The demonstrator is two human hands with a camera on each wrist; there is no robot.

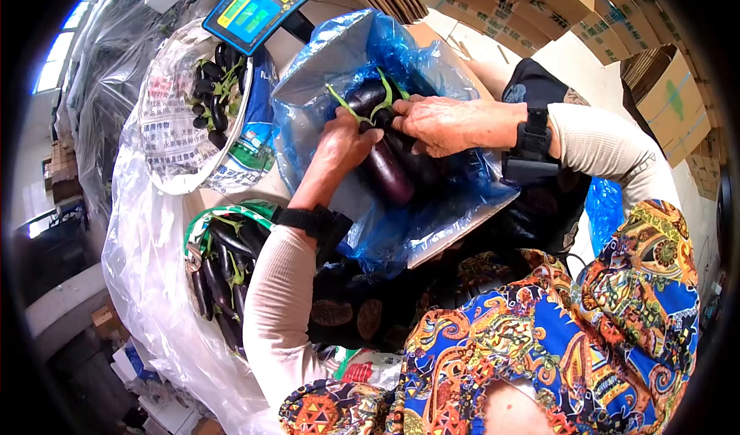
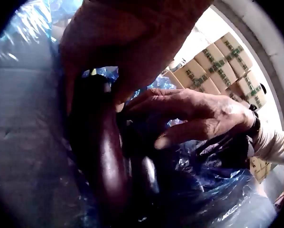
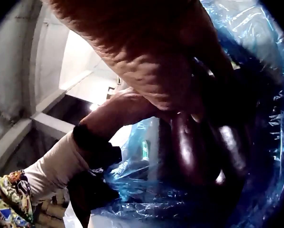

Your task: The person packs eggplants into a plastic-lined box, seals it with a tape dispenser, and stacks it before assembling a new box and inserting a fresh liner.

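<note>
A carton lined with a blue plastic bag (image 1: 308,88) stands in front of the person, with several dark purple eggplants inside. My left hand (image 1: 338,151) grips the stem end of one glossy eggplant (image 1: 389,174), which points toward the body; its long side also shows in the left wrist view. Close beside it, my right hand (image 1: 447,124) curls its fingers round the top of a second eggplant (image 3: 233,147), mostly hidden under that hand in the head view. Beyond both hands lies another eggplant (image 1: 365,94), and green stems (image 1: 383,88) stick up between the fingers.
A blue scale display (image 1: 258,11) rises behind the carton at left. Left of it are a white printed sack (image 1: 181,107) and a green-rimmed sack (image 1: 199,225), both holding eggplants. Clear plastic sheeting (image 1: 142,258) hangs alongside. Cardboard boxes (image 1: 512,7) are stacked at the back right.
</note>
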